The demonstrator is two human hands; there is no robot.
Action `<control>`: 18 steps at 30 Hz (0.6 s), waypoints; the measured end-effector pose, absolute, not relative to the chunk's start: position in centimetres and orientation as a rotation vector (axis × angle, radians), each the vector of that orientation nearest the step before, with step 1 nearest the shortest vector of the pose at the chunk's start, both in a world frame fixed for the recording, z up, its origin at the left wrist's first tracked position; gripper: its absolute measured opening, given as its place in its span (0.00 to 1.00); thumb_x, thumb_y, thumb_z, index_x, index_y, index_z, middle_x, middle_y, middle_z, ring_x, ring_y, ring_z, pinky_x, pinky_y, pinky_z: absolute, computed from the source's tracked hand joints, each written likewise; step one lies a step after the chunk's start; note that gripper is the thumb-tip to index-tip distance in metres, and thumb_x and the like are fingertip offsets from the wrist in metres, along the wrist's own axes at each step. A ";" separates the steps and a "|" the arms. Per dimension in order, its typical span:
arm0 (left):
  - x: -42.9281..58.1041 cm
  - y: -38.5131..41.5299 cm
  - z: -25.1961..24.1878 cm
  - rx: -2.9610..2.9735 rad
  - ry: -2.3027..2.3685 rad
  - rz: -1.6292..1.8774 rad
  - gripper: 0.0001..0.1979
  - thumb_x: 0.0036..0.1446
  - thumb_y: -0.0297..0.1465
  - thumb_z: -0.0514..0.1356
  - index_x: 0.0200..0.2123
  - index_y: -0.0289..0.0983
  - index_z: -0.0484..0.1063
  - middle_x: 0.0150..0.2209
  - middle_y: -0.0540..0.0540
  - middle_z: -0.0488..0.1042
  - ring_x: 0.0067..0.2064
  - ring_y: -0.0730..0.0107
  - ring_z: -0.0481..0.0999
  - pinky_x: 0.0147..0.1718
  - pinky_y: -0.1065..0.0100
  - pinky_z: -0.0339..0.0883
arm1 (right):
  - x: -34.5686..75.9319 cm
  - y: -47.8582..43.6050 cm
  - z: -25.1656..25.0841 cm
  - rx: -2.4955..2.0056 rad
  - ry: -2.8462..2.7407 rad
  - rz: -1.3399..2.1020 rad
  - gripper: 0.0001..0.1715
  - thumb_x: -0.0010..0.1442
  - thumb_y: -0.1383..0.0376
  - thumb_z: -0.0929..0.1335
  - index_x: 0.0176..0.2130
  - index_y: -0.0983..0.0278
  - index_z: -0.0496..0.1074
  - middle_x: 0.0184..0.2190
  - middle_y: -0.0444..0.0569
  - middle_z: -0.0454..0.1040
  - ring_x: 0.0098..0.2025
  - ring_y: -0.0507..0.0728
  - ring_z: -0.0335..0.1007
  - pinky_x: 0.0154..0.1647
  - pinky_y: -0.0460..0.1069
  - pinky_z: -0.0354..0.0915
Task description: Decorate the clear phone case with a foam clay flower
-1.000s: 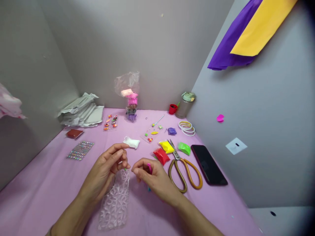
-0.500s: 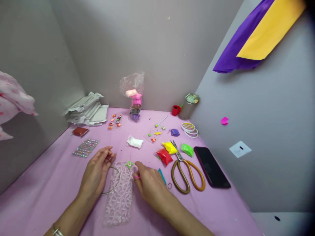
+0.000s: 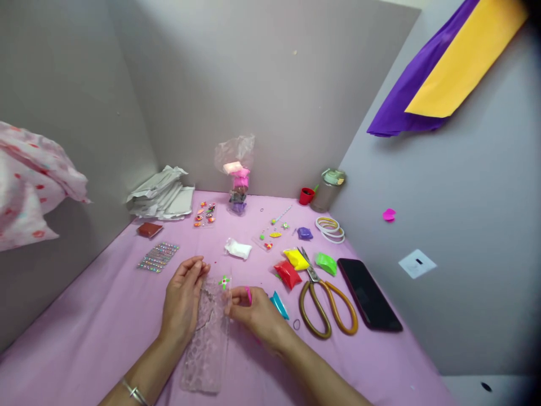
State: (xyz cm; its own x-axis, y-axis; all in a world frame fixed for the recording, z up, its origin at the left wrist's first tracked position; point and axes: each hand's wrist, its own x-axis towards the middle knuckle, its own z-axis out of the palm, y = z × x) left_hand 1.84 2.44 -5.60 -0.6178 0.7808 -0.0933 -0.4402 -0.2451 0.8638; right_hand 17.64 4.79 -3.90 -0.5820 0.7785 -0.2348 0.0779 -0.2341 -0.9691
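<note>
A clear phone case (image 3: 203, 363) with a raised star-like pattern stands in front of me, with a green flower decoration (image 3: 224, 282) near its top. My right hand (image 3: 257, 318) pinches the case's right edge between thumb and fingers, and a bright pink bit shows at those fingers. At the left edge is my left hand (image 3: 183, 299), thumb and fingertips pressed together; whatever lies between them is hidden. A thin metal-looking ring (image 3: 207, 322) shows beside the left palm, partly seen against the case.
Right of my hands lie a blue packet (image 3: 279, 305), large scissors (image 3: 313, 293), red (image 3: 288, 275), yellow (image 3: 297, 259) and green (image 3: 326, 263) packets, and a phone (image 3: 369, 295). A white packet (image 3: 238, 248) and rhinestone sheet (image 3: 158, 257) lie beyond. Walls bound the table.
My right hand has moved from beside the case's top corner onto its right edge. The case looks tilted now. My whole view has shifted slightly.
</note>
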 end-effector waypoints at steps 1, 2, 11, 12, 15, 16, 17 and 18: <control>1.7 2.5 -5.4 0.452 1.180 1.947 0.04 0.61 0.27 0.64 0.40 0.33 0.75 0.39 0.48 0.77 0.40 0.65 0.78 0.39 0.60 0.75 | 17.7 4.7 -3.8 -1.018 -1.485 1.912 0.06 0.47 0.66 0.71 0.30 0.64 0.76 0.20 0.38 0.66 0.20 0.47 0.53 0.23 0.44 0.51; 1.5 2.5 -5.3 0.442 1.172 1.952 0.05 0.59 0.27 0.66 0.39 0.34 0.75 0.38 0.49 0.77 0.39 0.67 0.78 0.40 0.62 0.75 | 17.8 4.6 -3.8 -1.007 -1.440 1.952 0.08 0.47 0.64 0.72 0.32 0.64 0.77 0.19 0.36 0.64 0.18 0.46 0.49 0.21 0.44 0.48; 0.5 2.9 0.7 0.647 1.102 1.887 0.10 0.48 0.34 0.74 0.29 0.39 0.76 0.29 0.56 0.70 0.30 0.77 0.70 0.38 0.77 0.74 | 19.4 4.7 -2.5 -0.838 -1.107 2.118 0.13 0.50 0.63 0.73 0.37 0.66 0.77 0.12 0.29 0.49 0.15 0.45 0.34 0.16 0.45 0.36; 0.8 3.0 1.6 0.695 1.097 1.860 0.10 0.50 0.36 0.73 0.28 0.39 0.76 0.27 0.56 0.69 0.29 0.77 0.69 0.36 0.77 0.74 | 19.5 4.7 -2.4 -0.822 -1.059 2.126 0.13 0.50 0.63 0.74 0.37 0.66 0.77 0.12 0.29 0.49 0.15 0.45 0.33 0.16 0.45 0.36; 1.6 3.1 3.1 0.814 1.099 1.819 0.13 0.51 0.42 0.72 0.27 0.40 0.76 0.26 0.55 0.70 0.28 0.76 0.69 0.33 0.78 0.73 | 19.4 4.5 -2.2 -0.819 -0.969 2.135 0.13 0.49 0.64 0.74 0.37 0.65 0.77 0.12 0.30 0.51 0.15 0.45 0.35 0.16 0.44 0.36; 1.8 3.1 3.1 0.852 1.132 1.793 0.13 0.50 0.43 0.72 0.28 0.41 0.77 0.27 0.55 0.72 0.29 0.75 0.71 0.33 0.78 0.73 | 19.4 4.5 -2.2 -0.828 -0.956 2.135 0.13 0.49 0.64 0.75 0.36 0.65 0.76 0.13 0.30 0.52 0.14 0.45 0.36 0.15 0.44 0.36; 1.9 3.0 2.8 0.880 1.180 1.759 0.13 0.49 0.43 0.72 0.31 0.42 0.78 0.29 0.55 0.74 0.31 0.74 0.73 0.34 0.78 0.73 | 19.4 4.6 -2.2 -0.840 -0.942 2.131 0.13 0.48 0.63 0.75 0.36 0.65 0.76 0.13 0.31 0.53 0.14 0.45 0.36 0.15 0.44 0.37; 1.9 2.9 2.4 0.903 1.244 1.718 0.12 0.49 0.42 0.72 0.33 0.43 0.79 0.32 0.54 0.76 0.33 0.73 0.76 0.35 0.78 0.74 | 19.4 4.6 -2.3 -0.853 -0.934 2.125 0.13 0.48 0.63 0.75 0.35 0.65 0.76 0.13 0.31 0.54 0.14 0.44 0.37 0.15 0.44 0.37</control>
State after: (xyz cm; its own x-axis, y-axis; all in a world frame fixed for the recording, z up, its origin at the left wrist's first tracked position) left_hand 1.88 2.93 2.41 -0.4138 0.9062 0.0870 -0.1997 -0.1836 0.9625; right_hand 19.39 4.60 -2.30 -0.5725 0.7650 -0.2952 -0.3001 -0.5305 -0.7928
